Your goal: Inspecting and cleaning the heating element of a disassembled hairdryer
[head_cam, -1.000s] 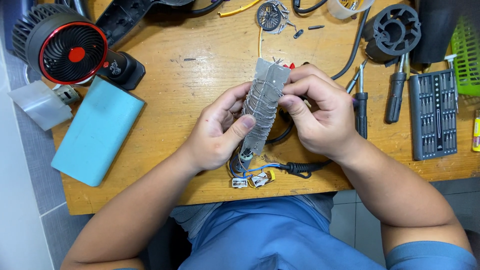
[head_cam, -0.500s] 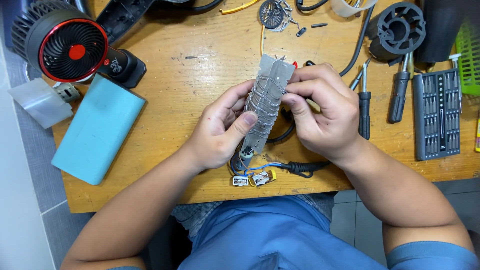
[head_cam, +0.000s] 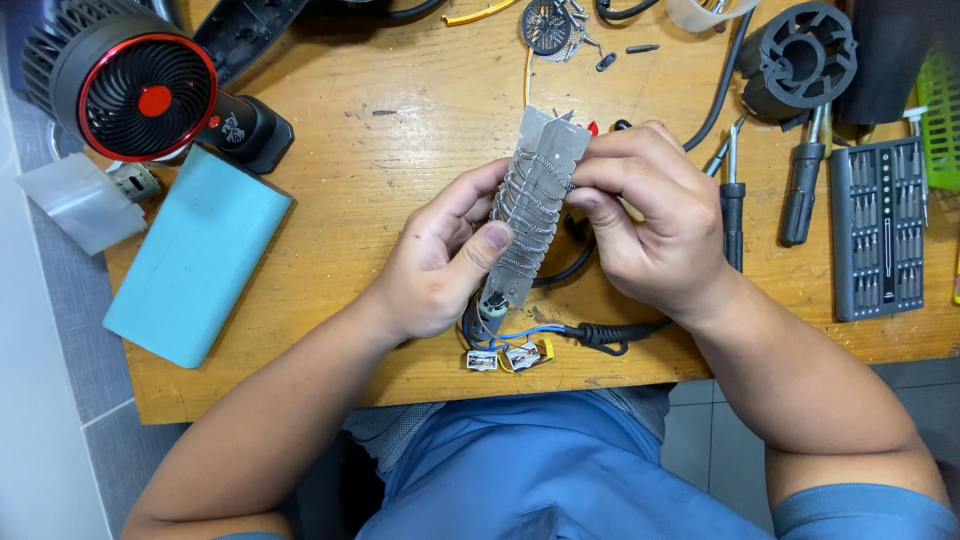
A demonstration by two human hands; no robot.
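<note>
Both my hands hold a grey heating element [head_cam: 532,205], a flat mica frame wound with coiled wire, tilted over the wooden table [head_cam: 400,120]. My left hand [head_cam: 435,260] grips its lower left side, thumb pressed on the coils. My right hand [head_cam: 650,225] pinches its upper right edge. A small motor sits at the element's lower end, where blue and black wires [head_cam: 530,335] run to small white connectors [head_cam: 505,357] and a black cord [head_cam: 610,333].
A black and red fan-like housing [head_cam: 135,95] and a light blue box [head_cam: 195,255] lie at the left. Screwdrivers [head_cam: 800,190], a grey bit set [head_cam: 885,230], a black round part [head_cam: 805,55] and a green basket [head_cam: 940,110] lie at the right.
The element and both hands have shifted slightly; the grip looks the same.
</note>
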